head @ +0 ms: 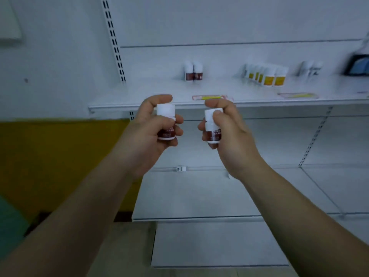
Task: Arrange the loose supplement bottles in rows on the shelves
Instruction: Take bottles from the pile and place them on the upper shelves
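In the head view, the left hand point(151, 126) was raised in front of the upper shelf point(139, 101), its fingers point(172, 120) curled round an upright white supplement bottle with a dark red label point(166, 134). The right hand point(229, 132) was level with it and a little apart, its fingers point(219, 117) wrapped round a second red-labelled bottle point(213, 134), tilted slightly. Both bottles were held in the air just before the shelf's front edge, touching nothing else. Toward the back of the upper shelf stood a pair of matching red-labelled bottles point(193, 72), side by side and touching. To their right ran a close row of yellow-labelled bottles point(266, 75), then some blurred white bottles point(310, 68) near the right edge. Price tags point(209, 97) lay along the front edge. A lower shelf point(199, 196) showed beneath the arms.
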Demonstrator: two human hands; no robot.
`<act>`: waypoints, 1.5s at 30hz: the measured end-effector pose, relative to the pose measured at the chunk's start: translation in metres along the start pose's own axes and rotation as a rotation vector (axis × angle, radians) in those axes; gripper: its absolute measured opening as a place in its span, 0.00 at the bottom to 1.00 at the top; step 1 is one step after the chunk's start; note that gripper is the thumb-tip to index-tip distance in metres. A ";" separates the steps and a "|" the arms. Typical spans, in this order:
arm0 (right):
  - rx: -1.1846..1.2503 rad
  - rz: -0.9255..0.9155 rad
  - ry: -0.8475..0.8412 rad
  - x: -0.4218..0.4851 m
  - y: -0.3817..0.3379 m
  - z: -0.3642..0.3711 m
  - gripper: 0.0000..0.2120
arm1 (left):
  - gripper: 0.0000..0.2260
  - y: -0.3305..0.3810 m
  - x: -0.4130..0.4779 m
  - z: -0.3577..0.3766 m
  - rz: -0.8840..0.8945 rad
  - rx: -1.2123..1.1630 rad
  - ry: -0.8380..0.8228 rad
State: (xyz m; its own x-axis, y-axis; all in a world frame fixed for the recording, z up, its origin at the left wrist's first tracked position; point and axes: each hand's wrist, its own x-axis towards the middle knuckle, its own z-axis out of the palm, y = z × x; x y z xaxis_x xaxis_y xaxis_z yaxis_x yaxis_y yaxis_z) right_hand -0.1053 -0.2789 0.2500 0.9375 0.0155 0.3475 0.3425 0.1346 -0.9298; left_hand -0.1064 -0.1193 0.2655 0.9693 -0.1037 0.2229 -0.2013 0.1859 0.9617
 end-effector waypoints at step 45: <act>-1.064 -0.064 -0.149 0.311 0.056 -0.057 0.24 | 0.19 -0.037 0.306 0.004 0.017 1.153 0.183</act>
State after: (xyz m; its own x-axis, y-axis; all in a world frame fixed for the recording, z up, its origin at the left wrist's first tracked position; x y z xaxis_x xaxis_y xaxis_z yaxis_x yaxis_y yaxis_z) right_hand 0.2090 -0.3227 0.2990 0.9239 0.1692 0.3433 0.3352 -0.7906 -0.5124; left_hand 0.1969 -0.1618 0.2986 0.9523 0.0504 0.3011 -0.1318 -0.8218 0.5544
